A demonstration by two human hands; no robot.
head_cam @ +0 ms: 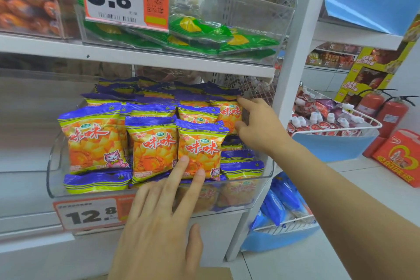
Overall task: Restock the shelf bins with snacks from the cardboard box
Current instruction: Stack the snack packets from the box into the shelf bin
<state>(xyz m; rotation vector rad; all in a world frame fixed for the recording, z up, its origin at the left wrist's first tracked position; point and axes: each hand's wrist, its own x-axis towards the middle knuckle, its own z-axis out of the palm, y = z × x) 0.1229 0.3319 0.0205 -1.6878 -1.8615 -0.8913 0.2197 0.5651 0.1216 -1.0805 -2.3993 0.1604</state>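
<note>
A clear plastic shelf bin (53,166) on the lower shelf holds several orange-and-purple snack bags (95,138), some standing in front rows, others lying flat. My left hand (159,218) reaches over the bin's front wall, its straight fingertips touching the lower part of a front-row bag (200,143). My right hand (259,125) is at the bin's right side, thumb and fingers around the edge of a back-row bag (229,111). A strip of brown cardboard box (218,274) shows at the bottom edge.
Above sits another clear bin (261,20) with flat green snack packs and a 5.8 price tag. A 12.8 tag hangs below the lower bin. To the right stand wire baskets of goods (354,120), two red fire extinguishers (391,116) and a red carton on the floor.
</note>
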